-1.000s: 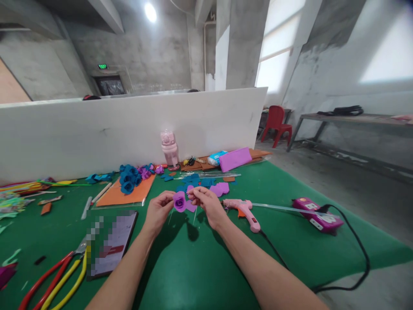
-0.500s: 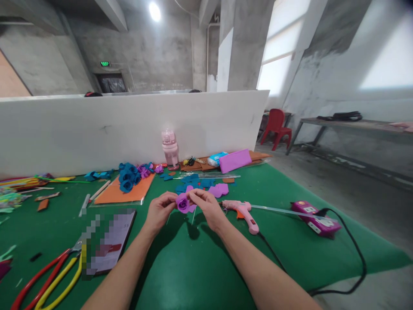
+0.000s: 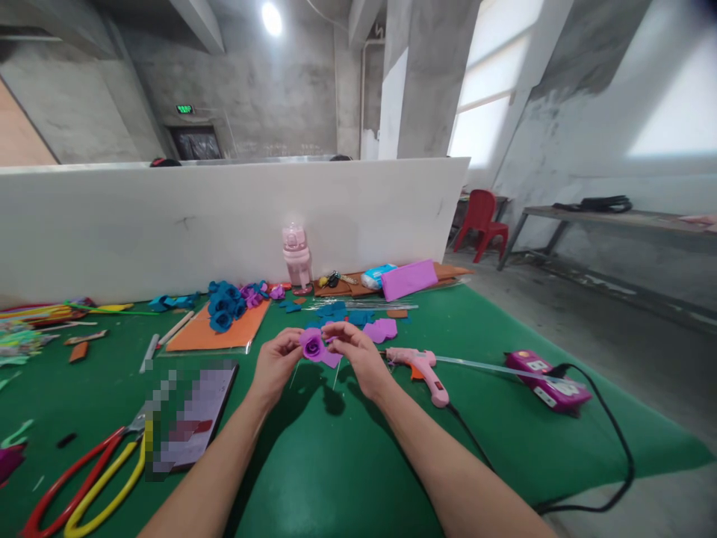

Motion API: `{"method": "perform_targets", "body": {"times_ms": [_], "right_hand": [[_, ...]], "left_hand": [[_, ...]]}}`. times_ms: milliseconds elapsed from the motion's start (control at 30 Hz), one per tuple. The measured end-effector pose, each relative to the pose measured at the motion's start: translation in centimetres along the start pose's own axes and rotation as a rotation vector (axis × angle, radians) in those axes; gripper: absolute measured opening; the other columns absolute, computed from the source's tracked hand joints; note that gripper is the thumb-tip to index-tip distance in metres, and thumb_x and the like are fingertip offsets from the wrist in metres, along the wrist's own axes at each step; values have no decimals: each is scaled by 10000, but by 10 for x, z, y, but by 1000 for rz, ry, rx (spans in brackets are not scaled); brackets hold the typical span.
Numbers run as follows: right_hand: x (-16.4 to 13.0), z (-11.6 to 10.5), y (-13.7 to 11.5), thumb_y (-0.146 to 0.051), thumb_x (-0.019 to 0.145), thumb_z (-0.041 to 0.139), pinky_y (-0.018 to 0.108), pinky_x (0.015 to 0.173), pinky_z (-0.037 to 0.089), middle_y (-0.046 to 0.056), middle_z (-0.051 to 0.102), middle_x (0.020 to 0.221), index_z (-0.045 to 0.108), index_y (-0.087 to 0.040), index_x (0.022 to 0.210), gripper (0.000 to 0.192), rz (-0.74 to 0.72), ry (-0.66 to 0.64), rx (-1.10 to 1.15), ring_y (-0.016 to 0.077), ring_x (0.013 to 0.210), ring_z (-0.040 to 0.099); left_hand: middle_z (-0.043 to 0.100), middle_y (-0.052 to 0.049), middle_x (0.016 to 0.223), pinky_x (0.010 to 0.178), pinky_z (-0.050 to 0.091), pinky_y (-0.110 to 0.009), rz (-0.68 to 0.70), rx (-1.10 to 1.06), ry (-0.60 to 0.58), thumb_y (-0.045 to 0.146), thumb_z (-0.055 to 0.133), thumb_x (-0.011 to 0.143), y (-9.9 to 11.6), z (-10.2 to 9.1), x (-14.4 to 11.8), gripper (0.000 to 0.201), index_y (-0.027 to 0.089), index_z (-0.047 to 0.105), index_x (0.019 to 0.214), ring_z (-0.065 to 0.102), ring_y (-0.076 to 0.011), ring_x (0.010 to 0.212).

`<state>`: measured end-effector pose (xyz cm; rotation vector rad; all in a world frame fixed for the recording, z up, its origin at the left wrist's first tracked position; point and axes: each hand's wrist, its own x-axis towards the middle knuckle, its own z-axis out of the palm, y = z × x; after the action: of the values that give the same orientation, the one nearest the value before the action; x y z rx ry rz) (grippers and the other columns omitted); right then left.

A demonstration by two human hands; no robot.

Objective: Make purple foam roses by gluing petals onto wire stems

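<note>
A purple paper rose (image 3: 312, 345) with a tightly rolled centre is held up above the green table. The fingers of my left hand (image 3: 277, 366) are closed on its left edge. My right hand (image 3: 361, 362) is close by the flower's right side, its thumb and index fingertip apart; whether they touch a petal is hard to make out. Behind and just below the flower lies a loose purple petal piece (image 3: 331, 359). To the right of my right hand rests a pink glue gun (image 3: 420, 362) with a long clear glue stick (image 3: 476, 365) in it.
Large pliers (image 3: 106, 478) with red and yellow handles lie front left beside a phone-like slab (image 3: 205, 415). Blue paper flowers (image 3: 224, 306) sit on an orange sheet (image 3: 196, 340). A pink bottle (image 3: 296, 258) stands before the white partition (image 3: 224, 217). A purple power strip (image 3: 549, 381) lies right.
The rose has shifted slightly left and up with my left hand and turned more toward me. My right thumb and index finger have separated a little from it.
</note>
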<state>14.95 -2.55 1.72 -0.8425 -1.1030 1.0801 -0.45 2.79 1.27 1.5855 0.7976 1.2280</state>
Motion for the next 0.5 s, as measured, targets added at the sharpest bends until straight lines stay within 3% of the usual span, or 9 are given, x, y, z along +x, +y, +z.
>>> {"method": "perform_targets", "body": {"times_ms": [100, 200, 367, 433, 500], "right_hand": [[0, 4, 8, -224, 664, 658, 264, 730, 435, 11, 626, 899, 638, -236, 959, 295, -59, -35, -129, 129, 741, 545], [1, 9, 16, -270, 632, 706, 268, 695, 454, 7, 632, 849, 629, -219, 956, 337, -98, 11, -135, 132, 692, 551], [-1, 10, 20, -353, 640, 703, 285, 660, 467, -4, 630, 708, 660, -192, 803, 233, -88, 54, -21, 146, 649, 565], [-3, 10, 19, -340, 645, 703, 272, 650, 452, -15, 608, 650, 669, -189, 734, 179, -83, 87, -39, 137, 636, 553], [-5, 11, 17, -311, 640, 710, 248, 621, 430, -27, 589, 634, 678, -192, 737, 157, -82, 111, -62, 119, 621, 534]], "left_hand": [[660, -30, 767, 667, 469, -269, -75, -96, 26, 302, 724, 621, 1, 5, 1, 191, 164, 679, 746, 588, -153, 713], [646, -14, 674, 637, 464, -253, -115, -136, 47, 282, 743, 582, 8, 14, 0, 190, 144, 654, 678, 579, -139, 656], [602, 8, 542, 562, 453, -240, -202, -101, 72, 256, 716, 567, 28, 31, -12, 169, 131, 650, 659, 543, -109, 514], [623, -15, 580, 580, 474, -268, -234, 0, 30, 275, 673, 609, 39, 28, -21, 226, 124, 670, 777, 575, -134, 538], [672, -68, 781, 640, 497, -306, -218, 228, -39, 285, 635, 651, 51, 11, -33, 393, 140, 637, 1016, 622, -173, 659]]}}
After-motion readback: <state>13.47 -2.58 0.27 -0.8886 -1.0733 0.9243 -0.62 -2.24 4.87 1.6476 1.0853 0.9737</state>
